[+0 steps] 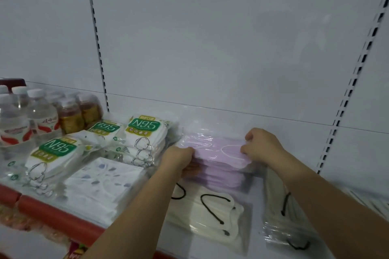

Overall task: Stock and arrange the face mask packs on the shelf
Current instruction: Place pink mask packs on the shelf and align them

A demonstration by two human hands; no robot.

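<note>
A stack of pink face mask packs [219,166] in clear wrap lies on the white shelf [345,166]. My left hand [179,159] grips the stack's left edge and my right hand [262,145] grips its right edge. Just in front of it lies a pack of cream masks with black ear loops [212,210]. Another clear pack with black loops [284,216] lies to the right under my right forearm. To the left stand piles of N95 mask packs [145,136] and a pile of white patterned mask packs [101,187].
Bottles of water [40,111] and amber drink bottles [69,118] crowd the shelf's far left. The shelf has a red front strip [52,210]. Slotted uprights [99,52] run up the white back panel. Bare shelf surface shows at the right.
</note>
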